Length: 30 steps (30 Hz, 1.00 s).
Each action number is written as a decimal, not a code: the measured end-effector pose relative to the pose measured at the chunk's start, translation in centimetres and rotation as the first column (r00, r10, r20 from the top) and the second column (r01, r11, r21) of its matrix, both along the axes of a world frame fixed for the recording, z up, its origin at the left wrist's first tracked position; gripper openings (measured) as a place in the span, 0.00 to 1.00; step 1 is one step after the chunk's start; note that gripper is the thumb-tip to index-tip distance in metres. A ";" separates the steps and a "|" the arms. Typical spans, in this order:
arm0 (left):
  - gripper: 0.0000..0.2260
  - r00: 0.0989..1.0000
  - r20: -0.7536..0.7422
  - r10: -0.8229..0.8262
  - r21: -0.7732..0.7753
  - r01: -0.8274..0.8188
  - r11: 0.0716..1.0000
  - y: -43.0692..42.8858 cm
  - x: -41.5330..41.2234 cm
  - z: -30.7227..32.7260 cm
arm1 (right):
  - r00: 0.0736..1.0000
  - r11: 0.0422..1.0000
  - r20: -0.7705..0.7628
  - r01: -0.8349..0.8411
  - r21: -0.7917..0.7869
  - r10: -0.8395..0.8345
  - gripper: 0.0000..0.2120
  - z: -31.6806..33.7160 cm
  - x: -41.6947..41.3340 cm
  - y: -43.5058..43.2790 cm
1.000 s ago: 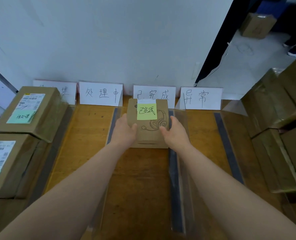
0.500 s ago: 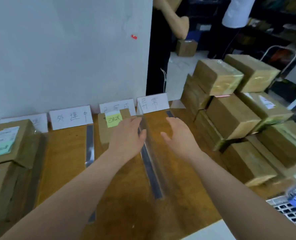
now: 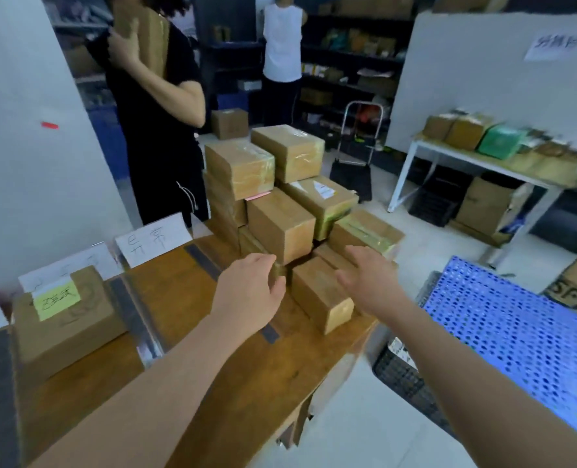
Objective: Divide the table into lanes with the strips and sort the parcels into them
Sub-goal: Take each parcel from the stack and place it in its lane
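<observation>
Over at 8 o'clock on the table (image 3: 246, 383) sits a parcel (image 3: 74, 336) with a green sticky note (image 3: 56, 298) on top. It's in the lane between two dark strips (image 3: 130, 315), right in front of the white label cards (image 3: 153, 238) along the wall. A third strip (image 3: 202, 261) runs at roughly 11 o'clock from the left hand (image 3: 246, 295). That hand is pretty much dead centre, grip loose, fingers a bit curled and holding nothing. Can't tell if the fingertips touch the cardboard in front of them.

At its 3 o'clock lies a low parcel (image 3: 320, 295) near the table's right end, between both hands. The right hand (image 3: 368, 282) hangs on the far side of it, grip apart, fingers spread, nothing in it. At 12 o'clock from the hands is the big pile of parcels (image 3: 280, 197), stacked several high. Way over at 4 o'clock there's a blue holey panel (image 3: 510, 336), down off the table.
</observation>
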State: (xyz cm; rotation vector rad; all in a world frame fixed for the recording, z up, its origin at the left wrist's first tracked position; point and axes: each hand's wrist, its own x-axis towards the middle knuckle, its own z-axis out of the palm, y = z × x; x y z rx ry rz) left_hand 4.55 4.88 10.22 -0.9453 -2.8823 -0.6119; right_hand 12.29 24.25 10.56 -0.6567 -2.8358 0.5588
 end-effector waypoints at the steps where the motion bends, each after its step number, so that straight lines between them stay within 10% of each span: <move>1: 0.23 1.000 0.000 -0.010 -0.004 0.010 1.000 1.7 0.0 -0.1 | 0.999 0.999 0.012 0.030 -0.010 -0.030 0.26 -0.1 0.4 2.0; 20: 0.27 0.911 0.399 0.104 0.023 -0.123 0.992 23.5 -3.9 -5.1 | 0.980 0.926 0.172 0.151 -0.346 -0.095 0.23 -5.7 -5.5 25.0; 30: 0.31 0.555 0.831 0.043 0.247 -0.437 0.865 28.5 -5.7 -6.3 | 0.980 0.616 0.105 0.187 -0.765 -0.167 0.17 -8.4 -8.4 27.1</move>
